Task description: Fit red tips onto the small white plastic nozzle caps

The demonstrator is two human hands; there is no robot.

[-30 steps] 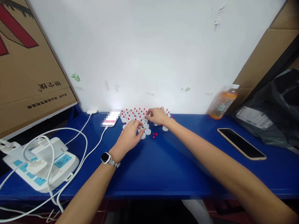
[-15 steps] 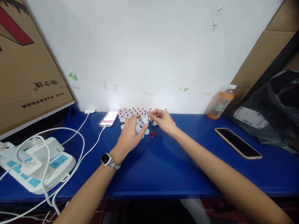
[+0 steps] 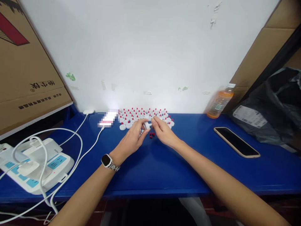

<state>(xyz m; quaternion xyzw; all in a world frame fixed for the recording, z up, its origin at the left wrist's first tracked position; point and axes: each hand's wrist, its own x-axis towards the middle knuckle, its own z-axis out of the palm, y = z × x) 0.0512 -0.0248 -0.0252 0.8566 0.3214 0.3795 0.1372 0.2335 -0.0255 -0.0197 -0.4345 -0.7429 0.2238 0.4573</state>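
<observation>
A person's left hand [image 3: 131,139] and right hand [image 3: 163,133] meet over a blue table [image 3: 164,169], both pinched on one small white cap [image 3: 147,125] held just above the tabletop, in front of a crowd of like pieces. The left fingers curl round the cap's rim from one side; the right thumb and forefinger close on it from the other, too small in view to say whether they also hold a red part. A wristwatch [image 3: 106,160] sits on the left wrist.

The cap looks like light, stiff moulded plastic, smooth enough to slip from a loose pinch; its round rim seems the sure place to grip. A few loose red plugs [image 3: 151,135] lie on the table directly below the hands, tiny and likely to roll or scatter if brushed.

Behind the hands, rows of white caps with red tips [image 3: 141,113] stand close together along the foot of the white wall [image 3: 150,50], leaving little room to reach among them without knocking neighbours. The near half of the table, toward its front edge, lies open.

To the left, a white power strip [image 3: 57,163] trails a cable [image 3: 77,138] near the table's edge. To the right, well apart, lie a dark phone [image 3: 236,142], an orange drink bottle [image 3: 218,103] and a black bag [image 3: 275,110]. A cardboard box [image 3: 28,62] leans at far left.
</observation>
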